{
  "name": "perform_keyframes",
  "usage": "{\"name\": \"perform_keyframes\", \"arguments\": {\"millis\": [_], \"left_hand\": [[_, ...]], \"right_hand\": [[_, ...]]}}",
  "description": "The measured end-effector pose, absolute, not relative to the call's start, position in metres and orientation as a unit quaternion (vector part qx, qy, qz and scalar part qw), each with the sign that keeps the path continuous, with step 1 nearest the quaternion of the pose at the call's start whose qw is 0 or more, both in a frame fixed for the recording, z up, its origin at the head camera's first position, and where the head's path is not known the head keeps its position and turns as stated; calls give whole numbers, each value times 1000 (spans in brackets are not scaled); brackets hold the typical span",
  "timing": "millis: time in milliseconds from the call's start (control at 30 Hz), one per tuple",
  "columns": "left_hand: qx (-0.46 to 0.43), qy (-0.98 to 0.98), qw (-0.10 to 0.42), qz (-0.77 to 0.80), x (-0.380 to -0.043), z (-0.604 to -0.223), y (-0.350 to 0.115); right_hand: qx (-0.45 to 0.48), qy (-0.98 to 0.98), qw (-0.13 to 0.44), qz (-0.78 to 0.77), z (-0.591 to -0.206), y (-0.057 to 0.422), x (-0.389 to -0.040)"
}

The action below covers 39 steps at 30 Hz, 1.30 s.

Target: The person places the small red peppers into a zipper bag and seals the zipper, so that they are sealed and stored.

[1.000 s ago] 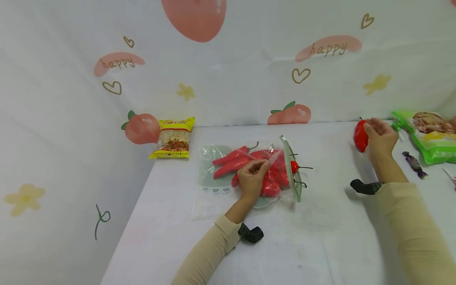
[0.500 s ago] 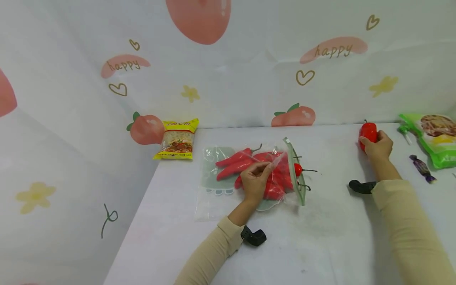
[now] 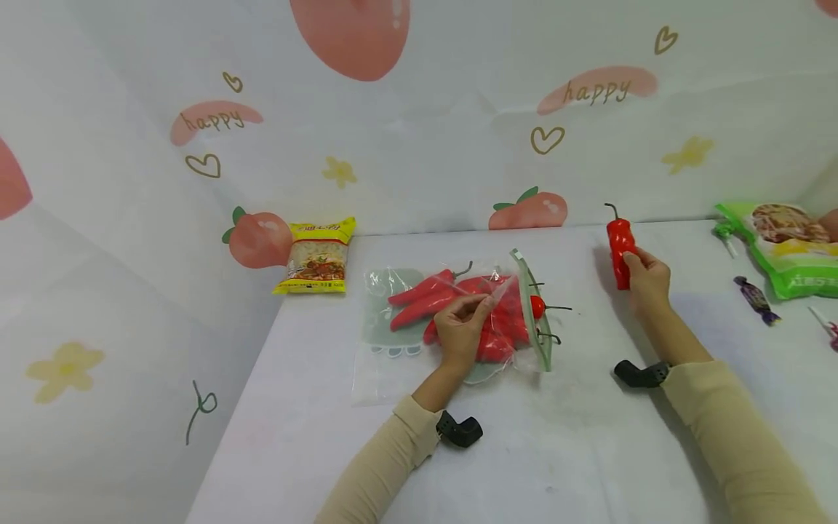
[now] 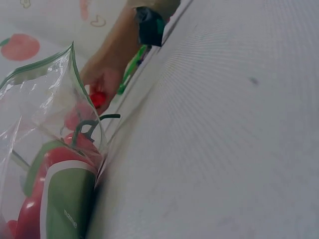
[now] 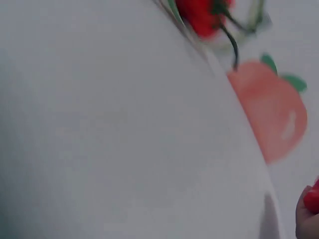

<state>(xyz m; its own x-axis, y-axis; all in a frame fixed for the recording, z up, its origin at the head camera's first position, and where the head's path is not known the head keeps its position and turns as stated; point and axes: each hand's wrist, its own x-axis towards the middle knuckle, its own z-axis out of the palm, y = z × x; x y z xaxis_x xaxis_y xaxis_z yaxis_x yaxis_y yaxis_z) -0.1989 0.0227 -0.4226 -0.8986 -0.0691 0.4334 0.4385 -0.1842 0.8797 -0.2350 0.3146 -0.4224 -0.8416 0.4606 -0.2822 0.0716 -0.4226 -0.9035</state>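
Observation:
In the head view my left hand [image 3: 460, 327] pinches the upper film of a clear zip bag [image 3: 386, 382] with a green-edged mouth on its right side. Several red chili peppers [image 3: 425, 309] lie inside, and a few dark stems stick out through the mouth. To the right, my right hand [image 3: 648, 282] holds one red pepper [image 3: 620, 244] between thumb and fingers, stem up, above the table. The left wrist view shows the bag's raised mouth [image 4: 42, 62] with the right hand [image 4: 107, 74] behind it. Only a bit of the right thumb [image 5: 304, 219] shows in the right wrist view.
A yellow noodle packet [image 3: 318, 256] leans at the back left. At the right lie a green food bag [image 3: 788, 251], a green lollipop [image 3: 725, 233], a purple wrapped candy [image 3: 757, 300] and a red-ended lollipop [image 3: 826, 325]. A printed cloth wall rises behind the table.
My right hand has picked up the pepper at the back right and carried it left toward the bag, turning it stem up. The left hand stays on the bag.

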Motion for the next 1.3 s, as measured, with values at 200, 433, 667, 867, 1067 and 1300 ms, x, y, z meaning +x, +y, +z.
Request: {"name": "perform_keyframes", "arguments": {"millis": [200,433,667,867,1067,1300], "left_hand": [[-152,-614,164,-757,-198,-422,22],[-148,-615,164,-757,-198,-423,23],[-149,-612,160,-760,-197,-422,24],[-147,-629,166,-745,-197,-419,23],[-147,-632,172,-741,-198,-418,21],[-151,-632,165,-742,-207,-435,23]], "right_hand": [[-173,-458,45,871,-413,271,-222],[-144,-407,63,900,-409,240,-216],[-175,-419,91,886,-424,233,-214],[-193,-430,111,875,-434,241,-210],[-206,-464,133,851,-436,240,-212],[-178,-564,81,802,-432,220,-221]]}}
